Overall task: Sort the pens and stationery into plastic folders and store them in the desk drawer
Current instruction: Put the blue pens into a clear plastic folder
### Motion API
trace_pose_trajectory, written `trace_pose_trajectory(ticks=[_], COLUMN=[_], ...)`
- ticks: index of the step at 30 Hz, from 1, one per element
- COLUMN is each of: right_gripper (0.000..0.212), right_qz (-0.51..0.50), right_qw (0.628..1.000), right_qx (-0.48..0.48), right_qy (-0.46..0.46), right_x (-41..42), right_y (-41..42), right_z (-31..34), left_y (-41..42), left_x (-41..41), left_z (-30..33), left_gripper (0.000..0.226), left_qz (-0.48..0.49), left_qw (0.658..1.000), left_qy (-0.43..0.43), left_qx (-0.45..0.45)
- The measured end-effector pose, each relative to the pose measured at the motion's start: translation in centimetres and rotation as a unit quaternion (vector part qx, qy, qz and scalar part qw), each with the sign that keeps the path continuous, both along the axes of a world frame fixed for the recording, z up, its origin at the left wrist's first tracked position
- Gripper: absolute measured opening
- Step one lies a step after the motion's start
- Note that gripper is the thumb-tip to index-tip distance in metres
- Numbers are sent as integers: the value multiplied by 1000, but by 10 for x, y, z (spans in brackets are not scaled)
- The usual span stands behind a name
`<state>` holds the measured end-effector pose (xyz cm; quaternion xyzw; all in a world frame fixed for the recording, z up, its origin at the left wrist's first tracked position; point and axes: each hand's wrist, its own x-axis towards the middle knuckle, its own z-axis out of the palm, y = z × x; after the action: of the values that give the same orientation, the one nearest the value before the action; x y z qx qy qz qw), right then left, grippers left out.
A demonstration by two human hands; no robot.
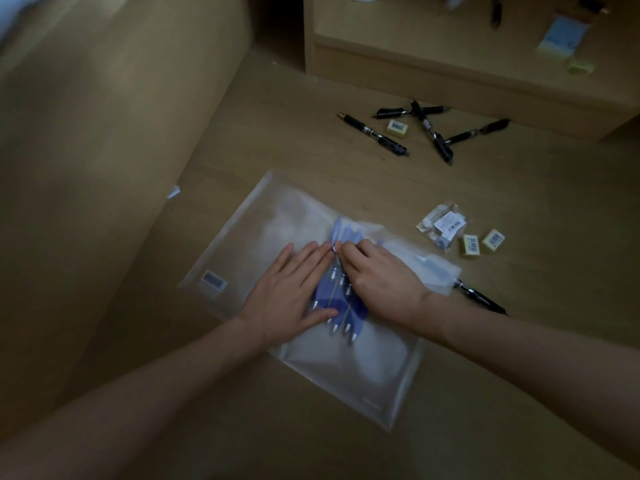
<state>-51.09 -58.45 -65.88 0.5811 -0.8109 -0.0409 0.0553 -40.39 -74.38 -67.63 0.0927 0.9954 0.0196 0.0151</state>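
Blue pens point(337, 299) bunched inside a clear plastic folder point(242, 244) lying flat on the wooden surface point(519, 209), near the middle of the scene. Lying side by side, long axis running near to far with a slight lean to the right, metal tips toward the near edge, caps toward the far side. Pressed from the left by the left hand point(291, 289), fingers straight and flat on the plastic, gripping nothing. Held from the right by the right hand point(377, 275), fingers bent over the bundle, apparently pinching at the folder's flap near the caps, though hard to tell in the dim light. Likely risks from here: pens rolling apart or sliding toward the folder's mouth if pressure eases; slick plastic slipping under the palms; flap closing over a cap and jamming. Just right of the folder, a black pen point(481, 299) partly under its corner, easy to drag along. Farther right, small yellow erasers point(491, 240) and a packet point(441, 225); farther off, more black pens point(429, 129), not yet sorted.
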Motion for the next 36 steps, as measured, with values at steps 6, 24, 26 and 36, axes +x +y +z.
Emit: trace_pose_trajectory(ticks=[6, 24, 26, 36], right_gripper=[38, 56, 56, 49], right_qz=[23, -57, -71, -93], right_qw=[998, 997, 995, 993], right_qx=[56, -8, -2, -3], right_qy=[-13, -59, -68, -70], right_x=[1, -3, -3, -5], right_y=[-9, 29, 25, 20], right_z=[9, 3, 5, -4], left_y=[2, -2, -7, -11], left_x=[-2, 3, -1, -12], left_z=[2, 5, 9, 8], left_gripper=[82, 74, 70, 55], left_qz=[-13, 17, 18, 20], left_qw=[1000, 998, 998, 998], left_qy=[2, -30, -25, -20], left_qx=[-23, 53, 49, 58])
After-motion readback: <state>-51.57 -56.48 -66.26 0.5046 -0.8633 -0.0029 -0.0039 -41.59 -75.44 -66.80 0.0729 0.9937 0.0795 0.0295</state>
